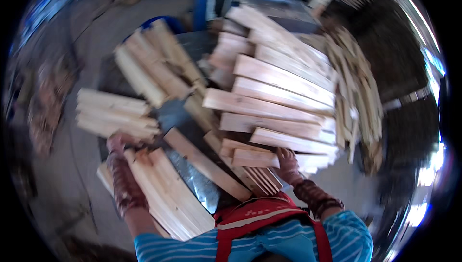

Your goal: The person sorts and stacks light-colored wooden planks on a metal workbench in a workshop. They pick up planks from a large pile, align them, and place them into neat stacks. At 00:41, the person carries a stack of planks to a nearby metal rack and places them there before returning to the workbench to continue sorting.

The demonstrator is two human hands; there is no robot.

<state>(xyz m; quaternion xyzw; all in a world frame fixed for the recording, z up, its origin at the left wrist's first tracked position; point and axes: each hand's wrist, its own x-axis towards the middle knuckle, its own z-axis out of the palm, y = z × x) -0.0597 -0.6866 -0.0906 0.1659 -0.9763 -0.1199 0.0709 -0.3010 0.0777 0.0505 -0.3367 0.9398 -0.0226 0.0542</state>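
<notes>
My left hand, in a reddish-brown patterned sleeve cover, is at the near edge of a small stack of pale boards. Blur smears its fingers, so their grip cannot be made out. Below it lie longer pale boards, one with a dark reddish knot. My right hand has its fingers closed at the right end of a short wooden board. That board belongs to the near side of a wide, fanned pile of planks. A single loose board slants across the dark metal tabletop between my hands.
More boards lie at the far left of the table, beside a blue round rim. Thin wood strips are heaped on the right. A machine stands beyond the pile. Bundled material sits on the floor at left.
</notes>
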